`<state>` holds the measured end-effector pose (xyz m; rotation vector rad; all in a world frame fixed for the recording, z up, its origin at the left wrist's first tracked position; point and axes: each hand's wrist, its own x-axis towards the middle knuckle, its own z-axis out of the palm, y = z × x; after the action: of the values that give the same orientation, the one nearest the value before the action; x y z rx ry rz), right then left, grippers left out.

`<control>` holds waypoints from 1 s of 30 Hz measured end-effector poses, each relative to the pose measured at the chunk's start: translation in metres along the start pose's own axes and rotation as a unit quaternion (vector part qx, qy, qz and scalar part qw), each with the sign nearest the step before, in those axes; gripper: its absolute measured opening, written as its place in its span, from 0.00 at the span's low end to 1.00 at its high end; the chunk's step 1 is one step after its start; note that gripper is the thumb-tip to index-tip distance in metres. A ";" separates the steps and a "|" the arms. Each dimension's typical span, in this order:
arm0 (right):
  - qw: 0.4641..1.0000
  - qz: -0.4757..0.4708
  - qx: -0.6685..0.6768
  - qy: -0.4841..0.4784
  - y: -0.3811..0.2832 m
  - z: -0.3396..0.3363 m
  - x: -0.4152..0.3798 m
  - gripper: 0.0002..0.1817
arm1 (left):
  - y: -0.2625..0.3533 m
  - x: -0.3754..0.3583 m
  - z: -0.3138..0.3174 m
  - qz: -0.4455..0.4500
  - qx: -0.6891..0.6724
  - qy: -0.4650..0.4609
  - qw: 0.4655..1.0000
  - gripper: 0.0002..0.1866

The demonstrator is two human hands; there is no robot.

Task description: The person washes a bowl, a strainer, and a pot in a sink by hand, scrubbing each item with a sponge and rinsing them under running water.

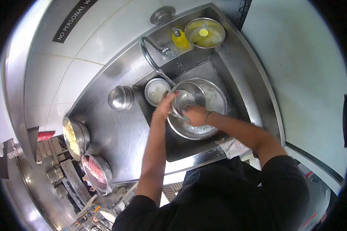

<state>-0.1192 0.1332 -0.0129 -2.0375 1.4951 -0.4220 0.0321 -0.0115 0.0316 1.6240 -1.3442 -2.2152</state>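
A shiny metal bowl [199, 93] is tilted under the running tap [150, 57], above a larger metal basin [219, 104] in the sink. My left hand [165, 106] grips the bowl's left side, its thumb and fingers at the rim. My right hand [196, 115] is closed at the near edge of the bowl, with its fingertips partly hidden and blurred by motion. Water and some suds show in the basin. Left of the basin, a smaller metal bowl [152, 101] holds cloudy water.
Nested metal bowls [119, 99] sit on the steel counter [119, 142]. Farther left are a pot of yellow food [71, 138] and a pan of raw meat [94, 169]. Behind the sink stand a yellow soap bottle [180, 39] and a pot of yellowish liquid [212, 38]. A cloth [233, 147] lies at the front edge.
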 end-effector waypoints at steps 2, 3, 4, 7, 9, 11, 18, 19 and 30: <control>0.981 -0.077 -0.097 -0.146 0.012 -0.006 -0.013 0.15 | 0.013 0.001 -0.014 -0.074 0.076 -0.031 0.994 0.65; 0.983 -0.079 -0.107 -0.127 0.011 -0.011 -0.012 0.15 | 0.010 -0.001 -0.012 -0.062 0.039 -0.015 0.997 0.65; 0.984 -0.081 -0.118 -0.107 0.012 -0.018 -0.011 0.16 | 0.007 0.000 -0.006 -0.048 0.002 0.001 0.999 0.65; 0.997 -0.005 -0.076 -0.009 0.001 -0.029 0.002 0.21 | -0.022 -0.003 0.023 0.033 -0.163 0.037 0.985 0.50; 0.992 0.103 0.007 0.067 -0.020 -0.026 0.020 0.25 | -0.074 0.023 0.037 0.130 -0.265 0.046 0.954 0.40; 0.991 0.076 0.088 0.071 -0.033 -0.032 0.008 0.25 | -0.100 0.050 0.018 0.120 -0.307 0.060 0.942 0.27; 0.972 -0.104 -0.211 -0.016 0.056 -0.047 -0.007 0.18 | -0.034 -0.028 0.003 0.021 -0.074 0.059 0.995 0.39; 0.974 -0.078 -0.212 0.006 0.055 -0.064 0.003 0.16 | -0.044 -0.022 0.001 0.019 -0.103 0.030 0.994 0.39; 0.992 0.105 0.010 -0.075 -0.008 -0.011 0.035 0.10 | -0.039 -0.028 0.030 0.162 -0.048 0.073 0.983 0.45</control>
<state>-0.1080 0.0992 -0.0027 -1.8298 1.5838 -0.1947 0.0358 0.0449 0.0276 1.3889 -1.3304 -1.9051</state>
